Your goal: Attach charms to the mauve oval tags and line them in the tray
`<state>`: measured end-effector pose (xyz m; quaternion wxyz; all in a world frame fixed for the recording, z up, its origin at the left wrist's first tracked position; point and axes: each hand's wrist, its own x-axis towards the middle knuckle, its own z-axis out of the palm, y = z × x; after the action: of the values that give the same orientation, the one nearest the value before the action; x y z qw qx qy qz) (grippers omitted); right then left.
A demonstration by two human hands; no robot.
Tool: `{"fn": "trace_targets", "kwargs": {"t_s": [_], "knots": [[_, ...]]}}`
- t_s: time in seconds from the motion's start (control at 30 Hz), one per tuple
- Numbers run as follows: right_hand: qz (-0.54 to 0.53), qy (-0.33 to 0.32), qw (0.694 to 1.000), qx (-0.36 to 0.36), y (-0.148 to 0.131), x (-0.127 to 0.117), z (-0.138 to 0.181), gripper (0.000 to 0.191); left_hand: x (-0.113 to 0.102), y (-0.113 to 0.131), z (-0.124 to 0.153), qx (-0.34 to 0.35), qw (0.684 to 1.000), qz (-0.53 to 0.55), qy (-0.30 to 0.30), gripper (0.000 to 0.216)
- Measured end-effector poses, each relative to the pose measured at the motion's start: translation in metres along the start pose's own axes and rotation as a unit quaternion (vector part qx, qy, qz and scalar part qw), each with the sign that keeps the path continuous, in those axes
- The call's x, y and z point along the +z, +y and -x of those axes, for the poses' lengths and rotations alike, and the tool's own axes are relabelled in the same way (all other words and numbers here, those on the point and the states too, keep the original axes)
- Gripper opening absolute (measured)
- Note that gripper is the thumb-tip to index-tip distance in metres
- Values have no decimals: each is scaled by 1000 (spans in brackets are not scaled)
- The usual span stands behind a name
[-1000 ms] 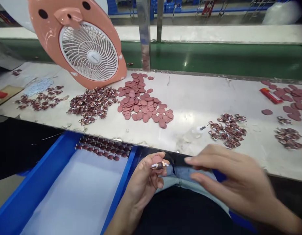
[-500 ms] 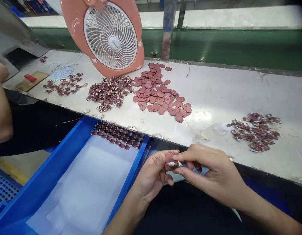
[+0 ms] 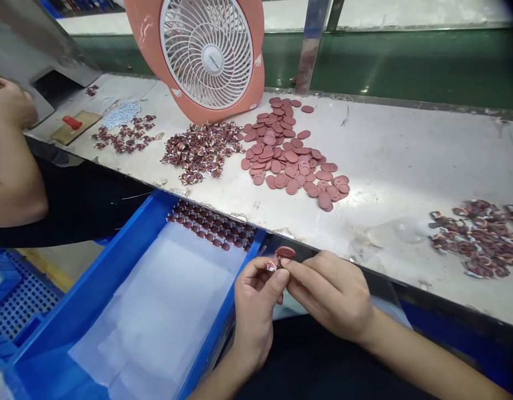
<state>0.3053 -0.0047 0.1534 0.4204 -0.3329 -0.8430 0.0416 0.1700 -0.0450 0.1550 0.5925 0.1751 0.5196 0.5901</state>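
Note:
My left hand (image 3: 254, 308) and my right hand (image 3: 329, 291) meet just below the table's front edge, fingertips pinched together on a small dark-red oval piece (image 3: 282, 254) with a patterned bit under it. Both hands are closed on it. To the left of my hands sits a blue tray (image 3: 94, 272) lined with a white sheet, with rows of finished dark-red pieces (image 3: 212, 225) along its far end. On the table above lie a heap of plain red oval discs (image 3: 290, 155) and a heap of small patterned pieces (image 3: 200, 150).
A pink desk fan (image 3: 206, 53) stands at the table's back. Another patterned heap (image 3: 479, 236) lies at the right. At the left, another person's arm (image 3: 10, 166), a smaller heap (image 3: 123, 136) and a red-handled item on cardboard (image 3: 72, 122). A metal post (image 3: 312, 44) rises behind.
My right hand came in from the right and joined the left on the small piece. The view has swung left and down, bringing another person's arm into sight.

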Motion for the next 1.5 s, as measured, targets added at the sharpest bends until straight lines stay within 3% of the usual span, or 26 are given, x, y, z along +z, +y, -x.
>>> {"fn": "trace_targets", "kwargs": {"t_s": [0.17,0.23,0.37,0.47,0.6,0.73,0.87,1.07,1.23,1.33,1.4,1.47,1.5], "knots": [[5,-9,1000,-15,-4,3,-5,20,-9,4,-8,12,997,-46,60,34],[-3,-17,999,-45,-4,-5,-1,23,-25,6,-17,31,984,-143,103,38],[-17,-52,995,-80,0,-27,13,16,-84,2,-53,50,911,-367,179,46],[-21,-60,996,-55,5,-38,25,16,-129,-9,-84,29,860,-472,191,34],[-10,-63,998,-15,12,-44,38,20,-155,-23,-108,-18,775,-609,168,22],[7,-57,998,17,16,-46,50,28,-156,-31,-116,-36,716,-686,121,28],[5,-49,998,37,17,-47,55,28,-156,-34,-119,-36,686,-720,95,31],[10,-43,998,34,22,-50,54,30,-156,-36,-123,-27,667,-738,95,33],[17,-43,998,38,25,-55,55,33,-155,-32,-122,24,671,-734,103,27],[36,-15,997,65,27,-62,60,34,-149,-24,-112,90,684,-714,122,26],[73,45,989,117,30,-67,66,36,-135,-16,-102,161,692,-688,147,29],[118,117,970,176,37,-70,69,39,-107,-7,-92,290,693,-640,162,28],[139,140,959,204,41,-71,69,43,-88,-2,-88,405,680,-591,155,24]]}}
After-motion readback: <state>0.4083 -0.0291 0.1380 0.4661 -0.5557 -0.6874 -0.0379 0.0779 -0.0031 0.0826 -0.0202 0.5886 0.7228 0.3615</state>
